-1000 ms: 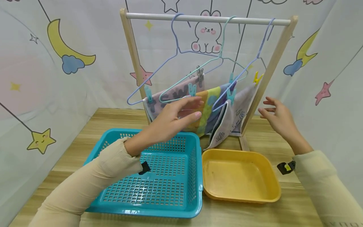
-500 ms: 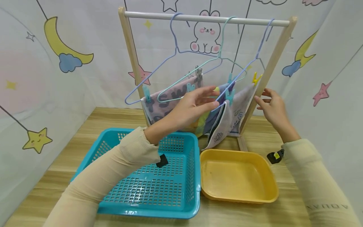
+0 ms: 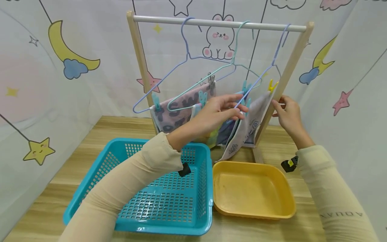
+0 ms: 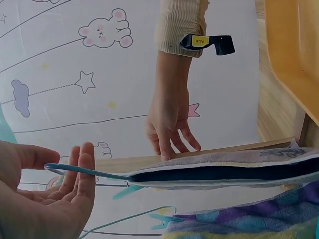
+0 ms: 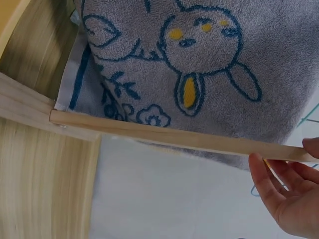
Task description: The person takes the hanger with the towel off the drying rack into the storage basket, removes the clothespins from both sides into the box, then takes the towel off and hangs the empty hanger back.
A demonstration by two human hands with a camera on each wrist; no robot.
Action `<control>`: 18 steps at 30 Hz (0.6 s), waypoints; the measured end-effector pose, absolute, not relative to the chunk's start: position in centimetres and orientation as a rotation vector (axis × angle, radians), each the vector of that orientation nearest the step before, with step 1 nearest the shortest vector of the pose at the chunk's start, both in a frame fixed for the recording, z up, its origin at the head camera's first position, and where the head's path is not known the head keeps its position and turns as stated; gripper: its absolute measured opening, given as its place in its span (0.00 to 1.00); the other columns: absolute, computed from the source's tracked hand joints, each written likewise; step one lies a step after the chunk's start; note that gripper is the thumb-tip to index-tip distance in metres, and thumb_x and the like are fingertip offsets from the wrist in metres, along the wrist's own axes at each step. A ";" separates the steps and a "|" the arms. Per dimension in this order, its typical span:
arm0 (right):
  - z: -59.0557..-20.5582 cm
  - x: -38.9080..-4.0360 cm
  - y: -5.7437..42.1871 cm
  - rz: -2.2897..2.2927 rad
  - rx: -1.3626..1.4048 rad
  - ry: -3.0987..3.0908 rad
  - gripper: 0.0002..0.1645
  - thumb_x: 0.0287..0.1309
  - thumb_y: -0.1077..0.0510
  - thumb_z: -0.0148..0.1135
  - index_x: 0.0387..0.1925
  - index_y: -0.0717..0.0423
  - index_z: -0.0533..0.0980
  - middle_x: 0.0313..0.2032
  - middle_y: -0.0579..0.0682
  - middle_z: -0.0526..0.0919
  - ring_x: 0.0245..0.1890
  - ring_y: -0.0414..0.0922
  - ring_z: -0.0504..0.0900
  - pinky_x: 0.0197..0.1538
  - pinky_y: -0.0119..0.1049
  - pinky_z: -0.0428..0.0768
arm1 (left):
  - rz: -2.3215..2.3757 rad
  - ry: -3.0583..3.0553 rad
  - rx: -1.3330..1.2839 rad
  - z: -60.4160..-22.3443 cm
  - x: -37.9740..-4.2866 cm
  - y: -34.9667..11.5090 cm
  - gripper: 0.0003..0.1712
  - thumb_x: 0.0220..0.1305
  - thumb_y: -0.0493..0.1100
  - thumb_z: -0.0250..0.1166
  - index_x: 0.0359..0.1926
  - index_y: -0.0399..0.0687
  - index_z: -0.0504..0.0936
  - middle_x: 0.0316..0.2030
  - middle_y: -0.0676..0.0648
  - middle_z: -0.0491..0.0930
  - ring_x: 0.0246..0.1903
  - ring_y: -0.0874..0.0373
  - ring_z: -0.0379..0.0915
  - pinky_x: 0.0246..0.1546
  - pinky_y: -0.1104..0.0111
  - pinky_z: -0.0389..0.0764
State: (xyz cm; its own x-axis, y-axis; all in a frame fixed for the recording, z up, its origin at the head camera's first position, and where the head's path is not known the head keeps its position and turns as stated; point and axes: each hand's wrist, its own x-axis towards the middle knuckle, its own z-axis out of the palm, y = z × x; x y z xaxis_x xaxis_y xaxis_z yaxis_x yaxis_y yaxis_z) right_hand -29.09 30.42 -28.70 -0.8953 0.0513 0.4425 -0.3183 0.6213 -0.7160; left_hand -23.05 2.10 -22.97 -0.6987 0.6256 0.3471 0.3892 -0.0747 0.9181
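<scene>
My left hand (image 3: pixel 213 112) is at the near lower corner of a lavender-blue wire hanger (image 3: pixel 255 84). In the left wrist view, the thumb (image 4: pixel 37 157) meets the hanger's end, with the fingers spread on the other side of the wire. A grey towel with a bunny drawing (image 5: pixel 202 45) hangs folded from this hanger by a teal clip and a yellow clip (image 3: pixel 272 86). My right hand (image 3: pixel 289 112) is at the right wooden post (image 3: pixel 276 90), its fingertips right at the wood and partly hidden behind it. Its fingers look loosely extended in the left wrist view.
Two more hangers, one blue (image 3: pixel 169 75) and one mint green (image 3: pixel 211 75), hang on the rack's white rod (image 3: pixel 211 23), with clipped towels. Before the rack stand a teal basket (image 3: pixel 208 201) and a yellow basin (image 3: pixel 254 188), side by side on the wooden table (image 3: pixel 127 124).
My left hand has moved right, past the rainbow towel, to the right hanger's near end. My right hand has come left and in to the post.
</scene>
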 end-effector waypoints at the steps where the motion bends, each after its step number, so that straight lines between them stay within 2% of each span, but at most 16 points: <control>1: -28.7 -29.1 30.4 1.177 0.217 -2.422 0.24 0.67 0.54 0.47 0.53 0.72 0.66 0.45 0.64 0.73 0.38 0.47 0.77 0.30 0.27 0.78 | 1.861 1.988 1.112 -22.9 -23.1 2.2 0.27 0.69 0.36 0.49 0.66 0.35 0.56 0.46 0.40 0.78 0.39 0.51 0.78 0.43 0.66 0.76; 5: -28.9 -29.2 30.6 1.105 0.242 -2.443 0.22 0.67 0.56 0.47 0.51 0.73 0.67 0.44 0.65 0.73 0.36 0.47 0.77 0.28 0.23 0.77 | 1.843 1.945 1.076 -22.5 -23.2 2.8 0.25 0.71 0.37 0.47 0.66 0.37 0.57 0.37 0.39 0.80 0.26 0.52 0.77 0.32 0.67 0.77; 9: -28.8 -29.2 30.7 1.079 0.260 -2.472 0.21 0.67 0.56 0.46 0.51 0.72 0.66 0.43 0.64 0.73 0.38 0.55 0.77 0.28 0.22 0.76 | 1.832 1.943 1.029 -22.1 -23.3 3.2 0.21 0.73 0.40 0.43 0.62 0.37 0.62 0.25 0.39 0.75 0.15 0.56 0.64 0.19 0.70 0.68; 13: -28.7 -29.3 30.7 1.065 0.265 -2.498 0.21 0.67 0.56 0.46 0.52 0.71 0.66 0.44 0.64 0.73 0.35 0.53 0.80 0.28 0.23 0.77 | 1.805 2.048 0.928 -21.9 -23.3 3.8 0.17 0.74 0.42 0.40 0.57 0.39 0.65 0.16 0.46 0.66 0.13 0.59 0.56 0.16 0.72 0.61; 16: -28.6 -29.3 30.9 1.025 0.259 -2.522 0.20 0.67 0.56 0.47 0.51 0.71 0.67 0.43 0.65 0.74 0.30 0.50 0.83 0.26 0.23 0.76 | 1.773 2.175 0.899 -21.9 -23.1 4.3 0.16 0.74 0.42 0.38 0.53 0.37 0.65 0.14 0.47 0.64 0.13 0.59 0.56 0.16 0.72 0.60; 18: -28.6 -29.3 31.0 0.994 0.258 -2.534 0.19 0.67 0.56 0.47 0.48 0.70 0.67 0.43 0.65 0.75 0.29 0.50 0.83 0.22 0.24 0.74 | 1.748 2.255 0.918 -21.9 -23.1 4.5 0.16 0.74 0.42 0.38 0.51 0.35 0.66 0.14 0.47 0.65 0.13 0.59 0.58 0.15 0.72 0.60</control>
State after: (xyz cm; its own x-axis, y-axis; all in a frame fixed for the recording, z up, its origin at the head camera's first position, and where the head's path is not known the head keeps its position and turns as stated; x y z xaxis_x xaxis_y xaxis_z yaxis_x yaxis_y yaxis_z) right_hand -29.30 31.02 -28.62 -0.9012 -0.0241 0.4327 -0.3119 0.7292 -0.6091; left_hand -23.09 4.45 -21.85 -0.8028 0.5428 0.2468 0.3744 0.1367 0.9171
